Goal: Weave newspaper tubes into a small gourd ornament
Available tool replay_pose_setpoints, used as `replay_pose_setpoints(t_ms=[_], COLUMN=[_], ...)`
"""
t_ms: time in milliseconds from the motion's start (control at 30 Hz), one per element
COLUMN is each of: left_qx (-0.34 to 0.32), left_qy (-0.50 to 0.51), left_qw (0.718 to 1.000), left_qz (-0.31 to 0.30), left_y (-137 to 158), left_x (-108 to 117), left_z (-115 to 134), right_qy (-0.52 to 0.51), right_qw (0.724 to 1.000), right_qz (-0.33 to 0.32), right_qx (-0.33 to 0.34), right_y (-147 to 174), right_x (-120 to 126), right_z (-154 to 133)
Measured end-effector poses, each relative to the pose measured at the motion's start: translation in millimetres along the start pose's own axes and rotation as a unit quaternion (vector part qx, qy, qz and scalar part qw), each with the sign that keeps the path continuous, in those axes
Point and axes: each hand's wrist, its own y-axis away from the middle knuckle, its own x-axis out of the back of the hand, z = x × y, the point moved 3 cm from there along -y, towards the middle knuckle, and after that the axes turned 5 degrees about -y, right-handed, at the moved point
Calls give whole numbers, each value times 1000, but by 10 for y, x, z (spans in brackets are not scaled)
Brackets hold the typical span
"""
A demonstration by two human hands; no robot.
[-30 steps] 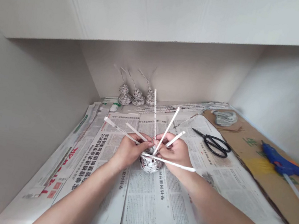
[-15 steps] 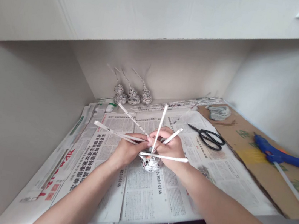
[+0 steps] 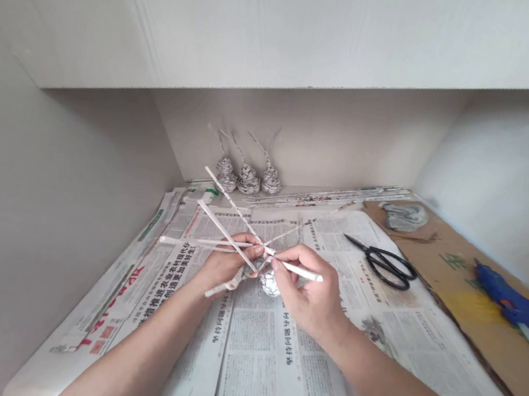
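Over the newspaper-covered table, my left hand is closed around a small round piece woven from rolled-paper strips. Several white paper strips stick out of it in different directions, some passing over the left fingers. My right hand pinches one paper strip between thumb and fingers, close to the woven piece. That strip's free end points right. The fingers partly cover the woven piece, so its upper part is hard to make out.
Three finished-looking woven gourds stand along the back wall. Beside them lies a bundle of long paper strips. Black scissors rest on newspaper. Right, cardboard carries a blue glue gun and grey cloth-like lump. A cabinet panel overhangs.
My right hand has shifted from behind the woven piece to its right side and now pinches a strip. The piece has turned and its strips point differently. The view has shifted slightly left.
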Motion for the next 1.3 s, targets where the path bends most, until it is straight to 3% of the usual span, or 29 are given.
replay_pose_setpoints(t_ms=[100, 300, 633, 833, 1300], left_qx=[7, 49, 72, 88, 91], left_qy=[41, 52, 80, 75, 53], left_qw=[999, 997, 992, 989, 987], left_qz=[-5, -24, -62, -92, -121], left_y=[17, 30, 60, 48, 31], left_x=[-21, -47, -101, -96, -4], left_z=[42, 11, -8, -70, -135], right_qy=[24, 4, 106, 152, 135], right_qw=[999, 1000, 989, 982, 980], right_qz=[-10, -5, -20, -26, -43], right_qx=[28, 18, 102, 107, 140], right_y=[24, 21, 3, 10, 11], right_x=[-22, -57, -24, -29, -28], right_z=[-17, 47, 19, 33, 28])
